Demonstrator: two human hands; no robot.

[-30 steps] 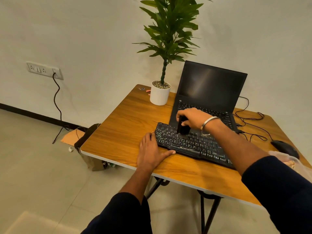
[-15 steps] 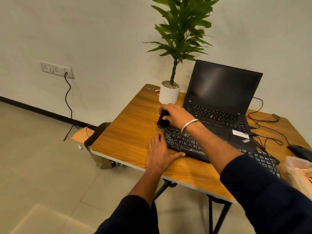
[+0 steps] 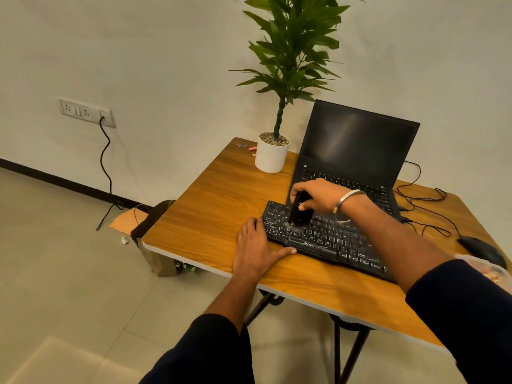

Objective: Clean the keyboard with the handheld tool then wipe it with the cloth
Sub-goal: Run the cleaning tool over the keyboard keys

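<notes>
— Room first, then: what's the biggest thing there?

— Pale wall (image 3: 166, 65) and tiled floor (image 3: 55, 273), with a socket strip (image 3: 86, 112) on the far left and a black cable hanging from it. Then the wooden tabletop (image 3: 216, 206) on folding legs, carrying an open laptop (image 3: 357, 139), a potted plant (image 3: 273, 153) at the far corner and a mouse (image 3: 480, 249) on the right.

— And the job itself?

— I'd say the first step is underway. Black keyboard (image 3: 332, 242) lies along the near edge in front of the laptop. Right hand (image 3: 318, 196) is curled around the handheld tool (image 3: 297, 209), its tip on the left-end keys. Left hand (image 3: 256, 250) lies flat, fingers straight, against the keyboard's left end, steadying it.

— Next?

— Probably sweeping the tool rightward along the rows, then the cloth. Something pale shows at the right frame edge; I can't tell what it is.
</notes>
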